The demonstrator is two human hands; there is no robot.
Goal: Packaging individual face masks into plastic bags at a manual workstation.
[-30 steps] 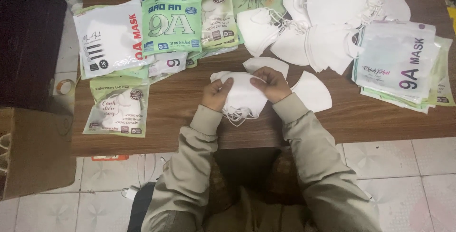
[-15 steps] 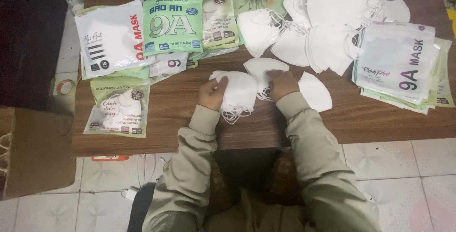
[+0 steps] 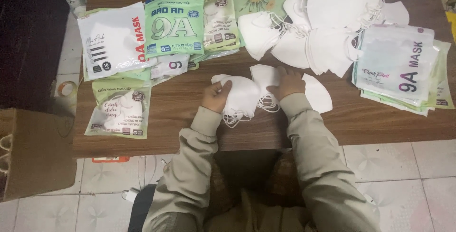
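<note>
- White folded fabric face masks [image 3: 243, 98], stacked with their ear loops dangling, sit on the brown wooden desk [image 3: 190, 104] near its front edge, between your two hands.
- Your left hand [image 3: 216, 95] curls around the stack's left edge, fingers closed on it.
- Your right hand [image 3: 287, 83] lies flat, fingers spread, pressing another white mask [image 3: 266, 76] just beside the stack.
- Green and white printed mask packets [image 3: 174, 23] lie well behind, a loose white mask heap [image 3: 327, 18] to the right.

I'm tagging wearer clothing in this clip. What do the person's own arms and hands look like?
Both arms wear long, loose, khaki-beige jacket sleeves with gathered cuffs at the wrists. The left hand and right hand are bare: no gloves, rings or watch visible.
</note>
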